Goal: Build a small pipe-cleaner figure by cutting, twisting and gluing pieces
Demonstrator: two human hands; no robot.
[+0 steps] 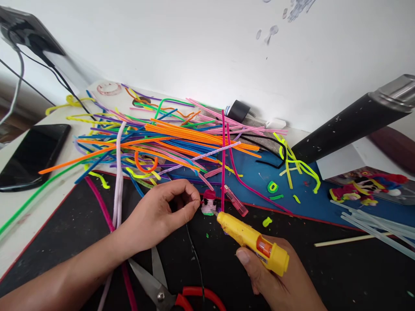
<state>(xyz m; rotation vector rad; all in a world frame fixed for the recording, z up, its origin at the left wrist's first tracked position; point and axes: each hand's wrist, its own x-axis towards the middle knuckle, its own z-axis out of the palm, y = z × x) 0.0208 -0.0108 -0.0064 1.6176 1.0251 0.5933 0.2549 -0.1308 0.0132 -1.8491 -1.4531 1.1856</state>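
My left hand [168, 209] pinches the left edge of a small pink figure [208, 207] with a red top and black eyes, between thumb and fingertips. A yellow glue gun [248, 235] is in my right hand [272, 272], its nozzle at the lower right of the figure. A bit of green shows along the figure's bottom edge. Just behind the gun's tip, a magenta pipe cleaner [223, 160] runs upward, with a pink clear-bodied cutter [236, 201] beside it.
Scissors [161, 296] with red handles lie open in front. Many coloured pipe cleaners [194, 134] cover the back. A phone [34, 155] is at left; a black cylinder [350, 119], doll [359, 190] and glue sticks [376, 224] are at right. A thin cable [194, 250] crosses the mat.
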